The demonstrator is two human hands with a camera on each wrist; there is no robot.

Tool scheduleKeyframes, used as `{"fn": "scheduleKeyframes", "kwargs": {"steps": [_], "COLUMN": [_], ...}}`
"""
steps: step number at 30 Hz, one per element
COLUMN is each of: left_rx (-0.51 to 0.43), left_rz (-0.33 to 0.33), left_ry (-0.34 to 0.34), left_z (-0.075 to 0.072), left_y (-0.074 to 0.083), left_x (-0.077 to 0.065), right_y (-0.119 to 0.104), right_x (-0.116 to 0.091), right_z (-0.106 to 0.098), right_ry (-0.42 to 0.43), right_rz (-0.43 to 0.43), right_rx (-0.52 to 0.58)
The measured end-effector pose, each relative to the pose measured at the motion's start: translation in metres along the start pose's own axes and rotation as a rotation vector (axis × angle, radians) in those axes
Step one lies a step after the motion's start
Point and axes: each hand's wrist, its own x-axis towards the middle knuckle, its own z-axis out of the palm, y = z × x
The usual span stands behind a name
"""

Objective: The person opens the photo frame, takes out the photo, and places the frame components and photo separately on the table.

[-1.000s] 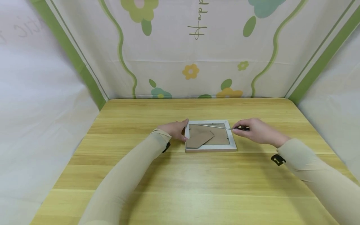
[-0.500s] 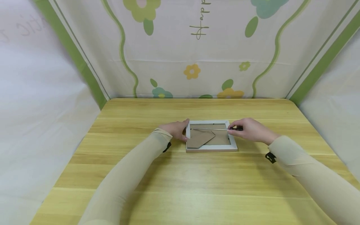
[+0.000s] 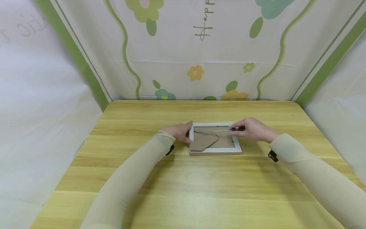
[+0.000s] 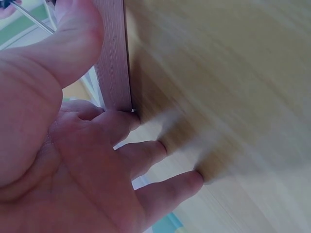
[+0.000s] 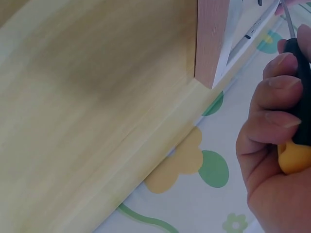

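Observation:
A white picture frame [image 3: 214,150] lies face down on the table, its brown backing and a folded cardboard stand [image 3: 201,143] upward. My left hand [image 3: 178,131] grips the frame's left side between thumb and index finger. In the left wrist view, the other fingers [image 4: 167,191] touch the tabletop. My right hand [image 3: 253,129] holds a screwdriver [image 3: 211,131] above the frame's right side. Its thin metal shaft points left across the backing, the tip near a small dark tab at the left inner edge. The right wrist view shows the screwdriver's black and yellow handle [image 5: 294,156] within curled fingers.
The wooden table [image 3: 183,190] runs around the frame on all sides. A white cloth with printed flowers [image 3: 171,47] hangs behind its back edge, and pale cloth walls [image 3: 43,95] stand to the left and right.
My right hand has moved left with the screwdriver, bringing the tip down from the frame's upper inner edge to its left inner edge. The left hand and the frame stay put.

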Motion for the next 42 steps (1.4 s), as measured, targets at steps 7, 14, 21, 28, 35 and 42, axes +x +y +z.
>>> {"fn": "scheduleKeyframes", "kwargs": {"steps": [7,14,21,28,35,42], "left_rx": [0.006,-0.011,-0.014,-0.004,0.013,0.002], "left_rz": [-0.002,0.005,0.002,-0.001,-0.010,-0.018], "left_ry": [0.005,0.008,0.009,0.012,0.003,-0.001], "left_z": [0.000,0.001,0.001,0.002,0.001,0.002], "left_y": [0.000,-0.001,-0.003,-0.003,-0.001,-0.002], "left_x": [-0.002,-0.001,-0.001,0.001,0.000,0.000], "right_y": [0.001,-0.005,-0.005,0.014,0.016,-0.013], "right_x": [0.013,0.031,0.043,0.042,0.044,0.056], "right_z": [-0.013,-0.032,-0.039,-0.028,-0.028,-0.048], "right_ry": [-0.057,-0.154,-0.206,-0.212,-0.191,-0.234], "right_rz": [-0.013,0.023,0.014,-0.012,-0.033,-0.080], "right_rx": [-0.038,-0.053,-0.040,0.064,0.052,-0.095]}}
